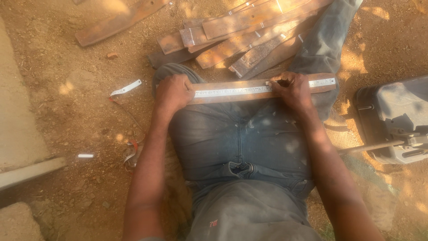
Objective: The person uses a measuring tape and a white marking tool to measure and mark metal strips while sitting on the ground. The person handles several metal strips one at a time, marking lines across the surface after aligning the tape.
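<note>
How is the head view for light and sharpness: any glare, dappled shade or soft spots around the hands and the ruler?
Head view: warm, hazy sunlight with dappled shade on the dirt; steel ruler glares pale, its marks unreadable; left hand and right hand in soft shade; picture slightly soft overall, edges bowed by the wide lens.

A person sits on dirt ground (76,89) with a rusty flat bar (249,96) lying across their lap, on dusty jeans (240,138). A steel ruler (249,90) rests along the bar's top face. The left hand (173,93) presses down on the bar's left end, covering that end of the ruler. The right hand (292,89) presses on the ruler right of the middle, fingertips at its far edge. Beyond the knees lies a pile of rusty bars (240,31). At right sits a dark case (392,118). A white strip (126,88) lies on the ground at left.
</note>
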